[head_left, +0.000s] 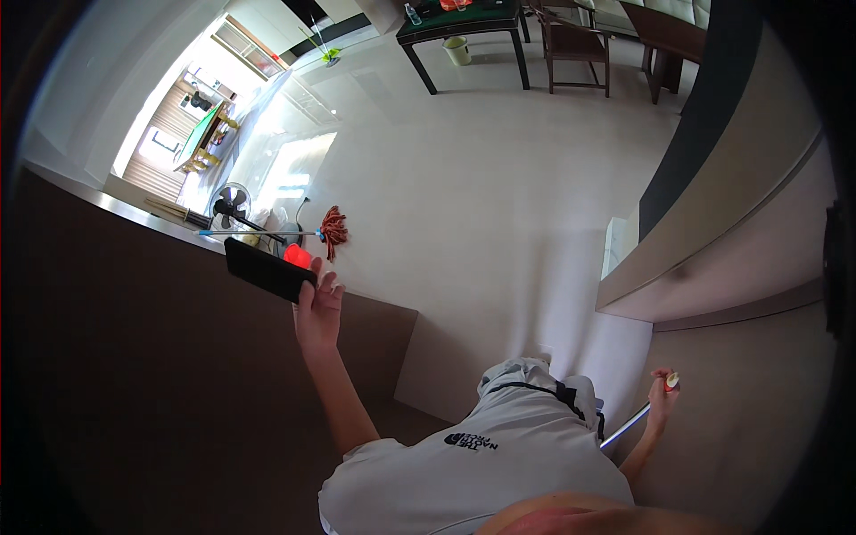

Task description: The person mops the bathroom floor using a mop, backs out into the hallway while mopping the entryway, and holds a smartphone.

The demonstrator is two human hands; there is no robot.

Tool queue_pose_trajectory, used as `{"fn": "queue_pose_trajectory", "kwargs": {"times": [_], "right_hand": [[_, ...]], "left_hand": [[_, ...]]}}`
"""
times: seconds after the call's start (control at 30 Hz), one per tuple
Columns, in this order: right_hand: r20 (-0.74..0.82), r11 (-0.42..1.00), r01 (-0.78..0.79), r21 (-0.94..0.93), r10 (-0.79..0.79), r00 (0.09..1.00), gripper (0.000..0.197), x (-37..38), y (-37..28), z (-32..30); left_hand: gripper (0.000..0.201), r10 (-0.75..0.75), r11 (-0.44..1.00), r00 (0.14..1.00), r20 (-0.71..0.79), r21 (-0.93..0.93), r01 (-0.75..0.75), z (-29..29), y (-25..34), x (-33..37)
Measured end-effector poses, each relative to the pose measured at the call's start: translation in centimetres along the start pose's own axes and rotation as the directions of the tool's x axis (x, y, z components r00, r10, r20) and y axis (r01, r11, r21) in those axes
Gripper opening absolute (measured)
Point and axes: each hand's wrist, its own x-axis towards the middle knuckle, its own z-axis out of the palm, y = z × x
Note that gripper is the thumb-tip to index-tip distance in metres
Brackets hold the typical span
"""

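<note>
My left hand [319, 312] is raised at the left, its fingers closed on one end of a flat black phone [263, 267]. Low on the right, my right hand [660, 403] is wrapped round the upper end of a thin, light-coloured pole [627, 425]. A white and red end cap pokes out above that fist. The pole's lower part disappears behind my body, so what it carries is hidden. Just past the phone, a mop [333, 234] with red-brown strands and a blue-tipped handle lies near something bright red [298, 256], partly covered by my left hand.
A brown partition [357, 334] rises on my left, and a curved pale counter [713, 259] on my right. Pale glossy tiles [464, 196] stretch ahead. Farther off stand a standing fan [234, 205], a dark table [464, 28], a light bin [456, 50] and a wooden chair [575, 53].
</note>
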Motion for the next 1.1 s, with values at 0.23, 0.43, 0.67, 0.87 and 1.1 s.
{"fn": "queue_pose_trajectory", "kwargs": {"times": [0.23,0.43,0.67,0.87,1.1], "right_hand": [[-0.006,1.000,-0.003,-0.017,0.003,1.000,0.013,0.9,-1.7,0.1],[-0.164,0.983,0.066,-0.174,-0.095,0.982,0.013,-2.4,-4.1,-0.1],[-0.599,0.989,0.025,-0.143,-0.107,0.793,0.012,-10.3,-7.6,-3.0],[-0.886,0.990,-0.018,-0.143,-0.120,0.449,0.010,-24.3,-12.7,-6.5],[-0.995,0.993,-0.054,-0.101,-0.102,-0.021,0.020,-43.4,-13.2,-4.1]], "left_hand": [[0.054,-0.074,0.881,0.982,0.175,0.472,-0.018,2.3,-4.4,-1.6],[0.059,-0.093,0.991,0.976,0.196,-0.072,0.109,7.1,-8.6,3.3],[0.074,0.048,0.973,0.862,0.504,0.171,-0.154,20.8,-15.2,12.6],[0.054,-0.253,0.930,0.680,0.688,-0.021,0.367,34.1,-26.8,8.3],[0.087,-0.231,0.715,0.230,0.945,0.005,0.699,50.9,-30.5,-8.3]]}}
